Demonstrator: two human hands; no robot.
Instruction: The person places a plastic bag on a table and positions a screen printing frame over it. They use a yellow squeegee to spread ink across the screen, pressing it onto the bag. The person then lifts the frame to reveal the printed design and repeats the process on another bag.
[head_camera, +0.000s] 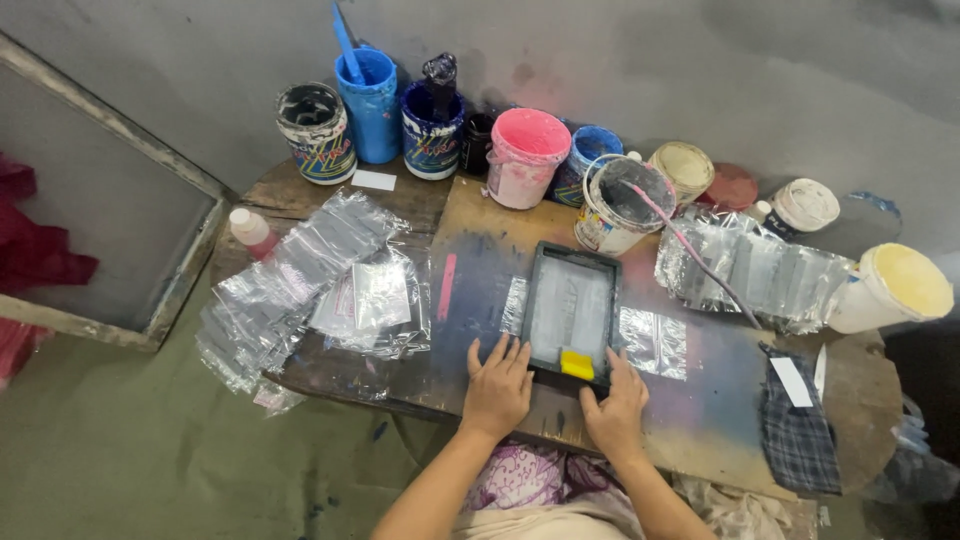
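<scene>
Overhead, a low, paint-stained wooden surface (480, 260) is seen crowded along its far edge with paint tubs: a black-rimmed tub (316, 132), a blue tub (369, 100) with a blue stick in it, a dark blue tub (431, 128), a pink tub (524, 155) and a white bucket (622, 205) from which a long pink-tipped stirring stick (695, 250) slants across the right side. Clear plastic bags (290, 285) are heaped at the left, more crumpled bags (760, 270) at the right, beside a tipped yellow-lidded tub (895, 288). A checked cloth (798, 430) is draped over the near right corner. At the middle, a small dark-framed printing screen (570, 310) is laid flat over a clear bag (650, 340), its grey mesh pale, a yellow squeegee (577, 365) resting inside its near end. The left hand (497, 388) is pressed flat beside the frame's near left corner, fingers spread. The right hand (615, 408) is set against the near edge, fingers together and not closed on anything.
</scene>
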